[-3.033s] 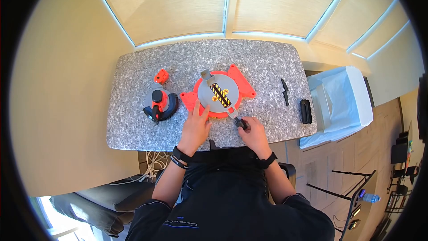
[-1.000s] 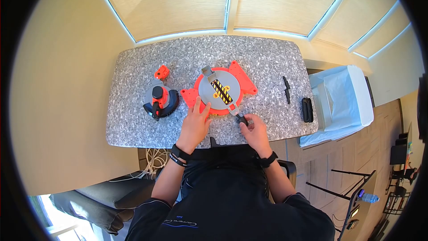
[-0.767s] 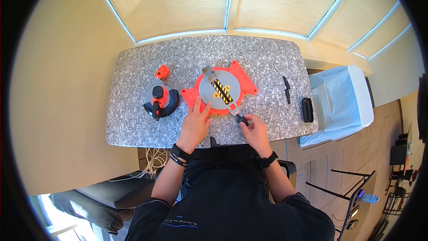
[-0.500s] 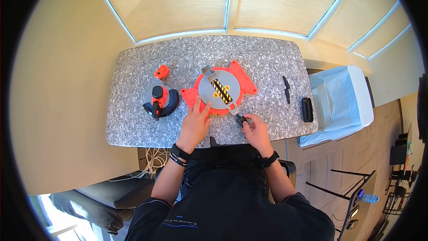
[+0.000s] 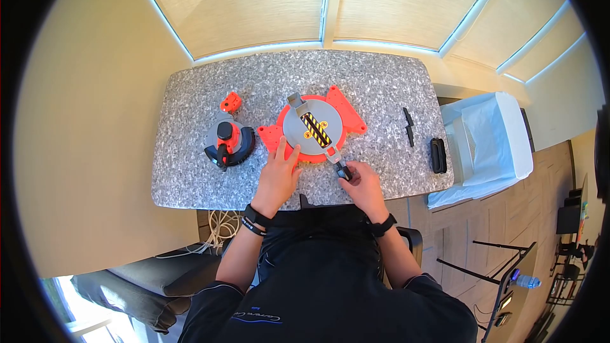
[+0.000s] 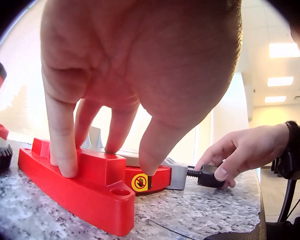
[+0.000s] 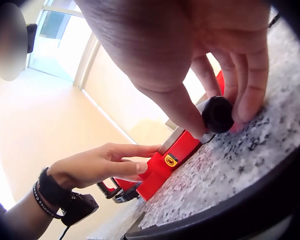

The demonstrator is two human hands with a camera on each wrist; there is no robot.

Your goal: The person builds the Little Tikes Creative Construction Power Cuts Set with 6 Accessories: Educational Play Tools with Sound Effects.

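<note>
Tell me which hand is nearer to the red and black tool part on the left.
Left. The left hand touches the red and gray base, just right of the tool part; the right hand is farther right, its fingers gripping the black knob.

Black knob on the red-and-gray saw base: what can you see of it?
The black knob looks like plastic, with a round end face in the right wrist view. A black threaded shaft links it to the gray arm of the saw base, with some thread exposed. It lies roughly level, at the base's near side. The right hand pinches it. Contact with the speckled tabletop is unclear.
</note>
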